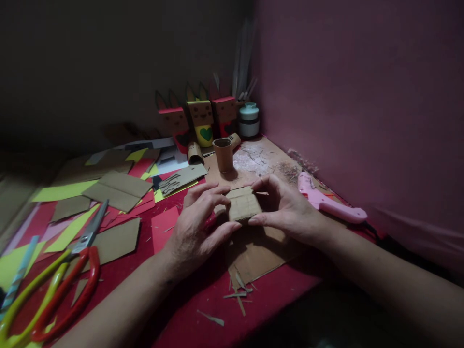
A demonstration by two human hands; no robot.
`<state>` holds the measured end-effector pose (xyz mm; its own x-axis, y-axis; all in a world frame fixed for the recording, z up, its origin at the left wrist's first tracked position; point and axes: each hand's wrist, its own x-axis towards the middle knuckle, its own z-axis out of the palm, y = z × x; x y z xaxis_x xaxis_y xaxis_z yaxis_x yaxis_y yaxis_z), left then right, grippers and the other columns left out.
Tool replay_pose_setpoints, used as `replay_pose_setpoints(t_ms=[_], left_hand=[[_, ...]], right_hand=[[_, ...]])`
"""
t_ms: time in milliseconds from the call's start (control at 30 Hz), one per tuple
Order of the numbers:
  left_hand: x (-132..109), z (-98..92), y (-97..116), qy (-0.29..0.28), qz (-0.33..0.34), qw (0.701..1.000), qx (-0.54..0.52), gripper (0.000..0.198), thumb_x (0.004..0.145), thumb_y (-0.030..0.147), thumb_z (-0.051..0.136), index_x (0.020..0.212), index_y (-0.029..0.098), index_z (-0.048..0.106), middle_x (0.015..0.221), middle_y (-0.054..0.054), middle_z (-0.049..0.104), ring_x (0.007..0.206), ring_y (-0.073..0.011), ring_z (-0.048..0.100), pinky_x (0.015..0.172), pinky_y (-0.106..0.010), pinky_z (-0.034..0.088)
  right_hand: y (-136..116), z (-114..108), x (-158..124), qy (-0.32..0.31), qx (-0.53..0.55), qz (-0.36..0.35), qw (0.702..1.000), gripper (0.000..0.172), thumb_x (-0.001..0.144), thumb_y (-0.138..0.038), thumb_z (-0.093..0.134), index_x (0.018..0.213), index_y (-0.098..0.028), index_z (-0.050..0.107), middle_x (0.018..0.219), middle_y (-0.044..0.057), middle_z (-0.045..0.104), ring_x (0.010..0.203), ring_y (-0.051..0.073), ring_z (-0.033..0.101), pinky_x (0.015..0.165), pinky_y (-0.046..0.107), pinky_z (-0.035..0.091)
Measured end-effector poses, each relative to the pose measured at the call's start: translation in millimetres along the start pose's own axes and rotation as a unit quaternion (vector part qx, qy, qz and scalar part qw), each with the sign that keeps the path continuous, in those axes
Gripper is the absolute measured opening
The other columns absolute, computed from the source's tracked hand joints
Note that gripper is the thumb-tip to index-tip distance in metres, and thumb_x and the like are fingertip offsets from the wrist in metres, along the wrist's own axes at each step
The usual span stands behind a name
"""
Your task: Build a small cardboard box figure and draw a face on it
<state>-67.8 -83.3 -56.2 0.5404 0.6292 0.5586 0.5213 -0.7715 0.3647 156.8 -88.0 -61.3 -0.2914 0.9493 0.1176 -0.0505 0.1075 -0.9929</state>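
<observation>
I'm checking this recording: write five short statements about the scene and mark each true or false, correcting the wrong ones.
1. The left hand and right hand are both on the cardboard piece. True.
2. The scissors lie to the right of both hands. False: the scissors lie to the left.
3. The glue gun is pink. True.
4. The heart on the yellow figure is blue. False: the heart is green.
5. The brown cup lies on its side. False: the brown cup stands upright.
</observation>
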Motion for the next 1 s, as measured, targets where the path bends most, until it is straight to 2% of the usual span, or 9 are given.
replay_pose_setpoints(t_ms=[233,533,700,1000], left_hand=[[-0.5,0.8,0.1,0.006,-0.002,1.000,0.000,0.022,0.090,0.026,0.069,0.107,0.023,0.056,0.125,-0.012,0.066,0.127,-0.0312,0.048,0.104,-0.049,0.045],[0.1,-0.5,0.4,-0.007,-0.002,1.000,0.010,0.019,0.092,0.025,0.066,0.108,0.020,0.056,0.126,-0.014,0.065,0.128,-0.0296,0.046,0.105,-0.048,0.045],[-2.1,1.4,-0.6,0.006,0.001,1.000,0.008,0.020,0.092,0.025,0.065,0.109,0.020,0.057,0.126,-0.013,0.065,0.128,-0.0289,0.046,0.105,-0.047,0.045],[-3.9,5.2,-2.2,0.021,0.003,1.000,0.012,0.020,0.093,0.027,0.063,0.111,0.022,0.056,0.126,-0.011,0.065,0.127,-0.0275,0.046,0.105,-0.045,0.044]], right_hand=[[-0.2,0.5,0.1,0.010,0.004,0.023,1.000,0.045,0.062,-0.021,0.084,0.095,-0.025,0.054,0.102,0.004,0.067,0.102,0.027,0.067,0.086,0.044,0.057],[-2.7,-0.1,-1.2,0.018,0.005,0.057,0.998,0.051,0.059,-0.024,0.085,0.099,-0.022,0.055,0.106,0.007,0.066,0.106,0.030,0.066,0.091,0.048,0.055],[-3.4,0.4,-0.8,0.014,0.004,0.059,0.998,0.051,0.059,-0.023,0.085,0.102,-0.021,0.056,0.108,0.008,0.065,0.110,0.031,0.065,0.095,0.049,0.053],[-4.1,0.3,-1.2,0.005,0.013,0.075,0.997,0.052,0.060,-0.022,0.084,0.105,-0.022,0.058,0.102,0.006,0.067,0.103,0.028,0.066,0.091,0.046,0.053]])
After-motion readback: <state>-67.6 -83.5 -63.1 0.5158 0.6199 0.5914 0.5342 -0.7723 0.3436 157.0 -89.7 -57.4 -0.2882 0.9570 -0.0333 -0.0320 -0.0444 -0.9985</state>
